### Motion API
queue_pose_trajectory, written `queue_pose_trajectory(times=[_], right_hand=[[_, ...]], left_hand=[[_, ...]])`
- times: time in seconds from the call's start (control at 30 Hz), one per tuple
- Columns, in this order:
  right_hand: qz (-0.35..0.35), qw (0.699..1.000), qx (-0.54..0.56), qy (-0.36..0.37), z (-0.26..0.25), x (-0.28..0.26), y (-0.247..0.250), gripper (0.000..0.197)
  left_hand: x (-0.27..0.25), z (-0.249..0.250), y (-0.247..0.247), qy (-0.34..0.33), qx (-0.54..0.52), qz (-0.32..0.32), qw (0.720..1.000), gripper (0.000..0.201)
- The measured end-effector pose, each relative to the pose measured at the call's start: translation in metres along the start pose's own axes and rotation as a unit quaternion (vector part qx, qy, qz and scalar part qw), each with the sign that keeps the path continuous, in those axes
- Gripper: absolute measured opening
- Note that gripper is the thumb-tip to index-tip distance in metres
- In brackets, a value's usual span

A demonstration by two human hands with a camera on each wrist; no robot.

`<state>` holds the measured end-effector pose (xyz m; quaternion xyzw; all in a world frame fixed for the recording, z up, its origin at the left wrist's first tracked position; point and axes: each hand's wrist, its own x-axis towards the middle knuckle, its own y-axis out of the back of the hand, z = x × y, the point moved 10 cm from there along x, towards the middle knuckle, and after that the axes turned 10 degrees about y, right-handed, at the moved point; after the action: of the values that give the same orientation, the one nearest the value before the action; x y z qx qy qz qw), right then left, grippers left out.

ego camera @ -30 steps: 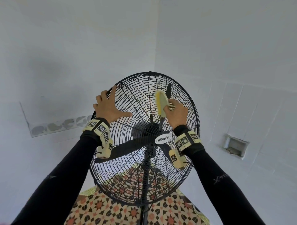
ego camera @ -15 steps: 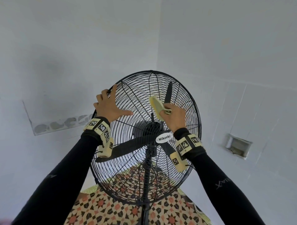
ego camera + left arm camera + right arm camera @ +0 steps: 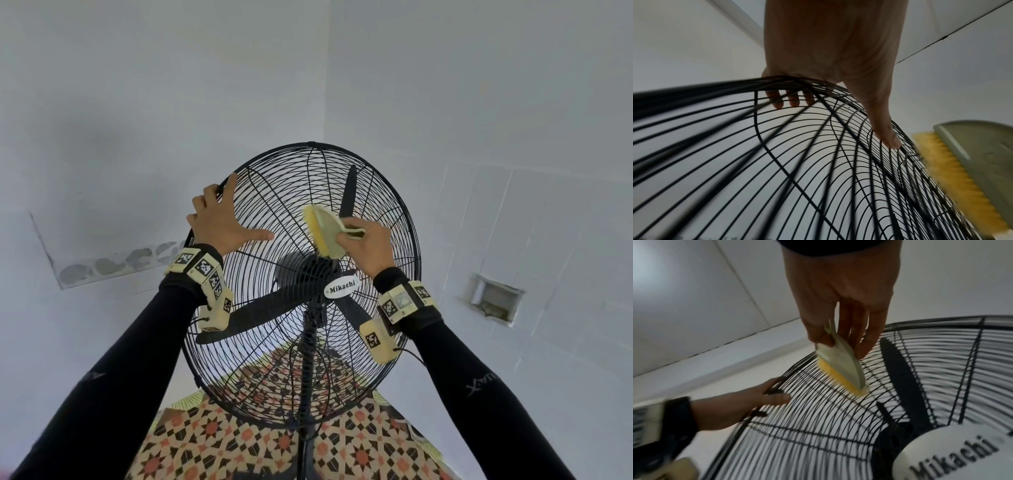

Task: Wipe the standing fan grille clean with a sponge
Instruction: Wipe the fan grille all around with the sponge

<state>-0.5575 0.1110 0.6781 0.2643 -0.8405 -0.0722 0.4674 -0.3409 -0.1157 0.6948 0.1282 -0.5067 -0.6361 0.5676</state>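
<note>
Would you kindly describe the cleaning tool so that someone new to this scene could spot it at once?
Start at the big black standing fan grille with the white Mikachi badge at its hub. Just above that badge, the right hand holds a small scrubber against the wires. Its pale green back and yellow bristles make it the only bright thing on the black grille.

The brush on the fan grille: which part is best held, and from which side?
Hold the brush by its pale plastic back, from the side away from the grille, as the right hand pinches it now. Its yellow bristles face the wires, so only the smooth back is free.
</note>
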Motion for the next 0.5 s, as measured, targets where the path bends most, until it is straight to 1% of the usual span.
queue_pose_trajectory(times=[0.07, 0.1, 0.13, 0.17, 0.23, 0.27, 0.3, 0.37, 0.4, 0.43, 0.47, 0.5], right_hand=[[0.076, 0.997, -0.027, -0.019, 0.011, -0.002, 0.019, 0.029], [0.097, 0.994, -0.047, -0.027, 0.017, -0.005, 0.023, 0.030], [0.091, 0.993, -0.058, -0.036, 0.021, -0.009, 0.020, 0.032], [0.064, 0.996, -0.055, -0.036, 0.023, -0.014, 0.011, 0.034], [0.003, 1.000, -0.018, -0.021, 0.020, -0.021, -0.007, 0.035], [-0.014, 1.000, 0.005, -0.014, 0.017, -0.023, -0.012, 0.034], [-0.008, 1.000, 0.020, -0.011, 0.017, -0.023, -0.012, 0.031], [0.056, 0.998, 0.024, -0.028, 0.024, -0.026, 0.001, 0.028], [0.093, 0.995, 0.003, -0.038, 0.028, -0.027, 0.009, 0.027], [0.113, 0.993, -0.023, -0.041, 0.031, -0.029, 0.013, 0.028], [0.107, 0.992, -0.046, -0.041, 0.031, -0.029, 0.012, 0.029], [0.081, 0.995, -0.054, -0.036, 0.031, -0.029, 0.006, 0.030]], left_hand=[[-0.001, 0.001, 0.001, -0.001, 0.001, 0.001, 1.000, 0.148], [-0.002, 0.001, 0.001, 0.000, 0.003, 0.000, 1.000, 0.148], [-0.001, 0.001, 0.001, 0.003, 0.005, 0.000, 1.000, 0.148], [-0.001, 0.000, 0.001, 0.005, 0.005, -0.001, 1.000, 0.148], [0.000, 0.000, 0.001, 0.005, -0.003, -0.001, 1.000, 0.148], [-0.001, -0.001, 0.002, 0.004, -0.007, 0.002, 1.000, 0.147], [-0.001, -0.001, 0.002, 0.003, -0.009, 0.003, 1.000, 0.147], [-0.002, 0.001, 0.002, -0.002, -0.014, 0.004, 1.000, 0.146], [-0.002, 0.002, 0.002, -0.003, -0.014, 0.006, 1.000, 0.146], [-0.003, 0.002, 0.003, -0.003, -0.013, 0.008, 1.000, 0.146], [-0.003, 0.001, 0.002, -0.001, -0.012, 0.008, 1.000, 0.146], [-0.002, 0.000, 0.003, 0.000, -0.013, 0.008, 1.000, 0.146]])
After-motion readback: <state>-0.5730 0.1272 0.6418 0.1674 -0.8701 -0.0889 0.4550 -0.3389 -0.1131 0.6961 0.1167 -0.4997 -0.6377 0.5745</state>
